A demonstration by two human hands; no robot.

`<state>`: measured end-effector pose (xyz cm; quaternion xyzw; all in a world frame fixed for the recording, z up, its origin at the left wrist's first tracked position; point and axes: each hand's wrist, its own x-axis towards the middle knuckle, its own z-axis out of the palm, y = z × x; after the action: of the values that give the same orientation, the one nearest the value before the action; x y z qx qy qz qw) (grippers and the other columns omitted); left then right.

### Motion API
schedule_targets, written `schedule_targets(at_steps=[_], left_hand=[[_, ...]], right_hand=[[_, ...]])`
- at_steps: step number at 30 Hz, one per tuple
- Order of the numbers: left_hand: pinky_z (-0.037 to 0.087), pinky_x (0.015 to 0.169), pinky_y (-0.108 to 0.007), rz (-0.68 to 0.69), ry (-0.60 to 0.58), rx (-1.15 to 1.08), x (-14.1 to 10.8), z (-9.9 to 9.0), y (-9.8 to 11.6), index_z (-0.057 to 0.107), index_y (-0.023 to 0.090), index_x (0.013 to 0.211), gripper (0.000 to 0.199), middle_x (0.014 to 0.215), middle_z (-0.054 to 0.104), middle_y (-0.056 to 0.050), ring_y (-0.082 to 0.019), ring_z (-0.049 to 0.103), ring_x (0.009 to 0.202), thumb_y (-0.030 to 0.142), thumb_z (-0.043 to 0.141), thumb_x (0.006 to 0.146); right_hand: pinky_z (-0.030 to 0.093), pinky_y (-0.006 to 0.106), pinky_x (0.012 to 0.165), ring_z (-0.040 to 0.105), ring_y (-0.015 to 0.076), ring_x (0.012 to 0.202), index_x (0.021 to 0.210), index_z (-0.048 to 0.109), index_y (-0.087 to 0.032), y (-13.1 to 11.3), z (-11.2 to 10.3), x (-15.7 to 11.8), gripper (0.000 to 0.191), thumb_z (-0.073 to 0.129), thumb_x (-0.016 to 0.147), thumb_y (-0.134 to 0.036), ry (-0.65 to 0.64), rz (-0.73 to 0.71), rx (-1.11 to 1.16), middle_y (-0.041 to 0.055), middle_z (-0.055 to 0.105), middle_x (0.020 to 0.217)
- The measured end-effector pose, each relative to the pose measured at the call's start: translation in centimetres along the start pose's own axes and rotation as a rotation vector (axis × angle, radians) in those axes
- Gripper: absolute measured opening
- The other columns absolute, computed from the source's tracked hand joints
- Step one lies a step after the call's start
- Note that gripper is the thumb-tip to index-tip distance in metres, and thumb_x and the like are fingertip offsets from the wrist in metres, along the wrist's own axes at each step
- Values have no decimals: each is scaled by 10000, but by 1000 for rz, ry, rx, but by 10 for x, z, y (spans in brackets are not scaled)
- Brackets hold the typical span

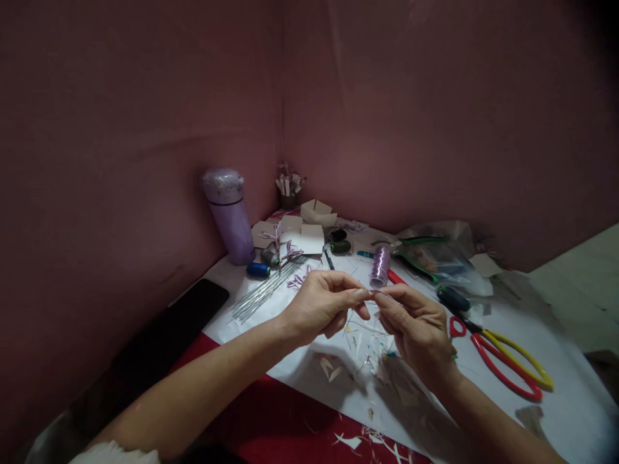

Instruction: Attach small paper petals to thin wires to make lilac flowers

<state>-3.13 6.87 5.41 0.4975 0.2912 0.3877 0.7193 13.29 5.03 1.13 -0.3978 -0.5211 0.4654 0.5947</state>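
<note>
My left hand (326,304) and my right hand (413,322) meet over the middle of the table, fingertips nearly touching. Both hands pinch a thin strand (372,292), too small to make out well. Just behind them stands a spool of shiny purple thread (380,265). Beside my left hand lie a bundle of thin metal wires (265,293) and purple looped pieces (298,277). Below the hands, paper scraps (329,368) are scattered on the white sheet (309,399).
A purple tumbler (232,225), blue spool (258,270) and black phone-like slab (206,299) are at the left. Red-handled scissors (505,370), green-handled pliers (416,267), a dark spool (452,298) and a plastic bag (457,258) lie right. White cards (309,239) are behind.
</note>
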Motion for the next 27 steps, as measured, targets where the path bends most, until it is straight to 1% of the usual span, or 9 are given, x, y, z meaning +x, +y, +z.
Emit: schedule_targets(at_steps=[4, 7, 11, 16, 19, 27], left_hand=[[276, 268, -134, 24, 29, -26, 2, 3, -4, 581, 102, 692, 216, 563, 579, 10, -42, 470, 321, 298, 645, 754], [337, 299, -142, 45, 9, -45, 3, 4, -5, 572, 92, 653, 249, 531, 556, 11, -49, 485, 342, 307, 648, 753], [403, 344, -153, 71, -24, -68, 4, 3, -5, 593, 76, 727, 207, 600, 588, -11, -66, 537, 395, 274, 639, 764], [475, 387, -187, 41, -35, -100, 6, 2, -7, 587, 79, 744, 183, 602, 599, -17, -99, 583, 419, 255, 630, 772], [486, 390, -196, 33, -28, -111, 6, 2, -8, 590, 84, 757, 190, 609, 608, -18, -109, 594, 425, 266, 648, 759], [456, 375, -171, -1, -12, -97, 4, 1, -5, 585, 92, 737, 220, 590, 608, -15, -103, 591, 417, 293, 676, 732]], right_hand=[[165, 248, 421, 265, 50, 420, 761, 671, -190, 0, 1, 0, 95, 675, 779, -283, 14, 13, 11, -74, 380, 466], [156, 245, 415, 259, 46, 412, 752, 669, -189, 0, 2, 2, 98, 674, 779, -282, 19, 36, 27, -77, 369, 458], [150, 240, 407, 258, 42, 399, 751, 672, -188, 1, 3, 3, 104, 675, 776, -289, 35, 41, 51, -78, 375, 448], [149, 233, 399, 242, 38, 389, 740, 667, -180, 0, 3, 4, 113, 680, 771, -288, 45, 46, 74, -86, 353, 427], [146, 233, 400, 239, 38, 388, 738, 667, -176, -2, 4, 3, 116, 682, 768, -287, 44, 51, 81, -87, 349, 427], [159, 236, 405, 249, 50, 391, 757, 673, -178, -2, 5, 1, 117, 676, 768, -294, 53, 46, 44, -81, 362, 435]])
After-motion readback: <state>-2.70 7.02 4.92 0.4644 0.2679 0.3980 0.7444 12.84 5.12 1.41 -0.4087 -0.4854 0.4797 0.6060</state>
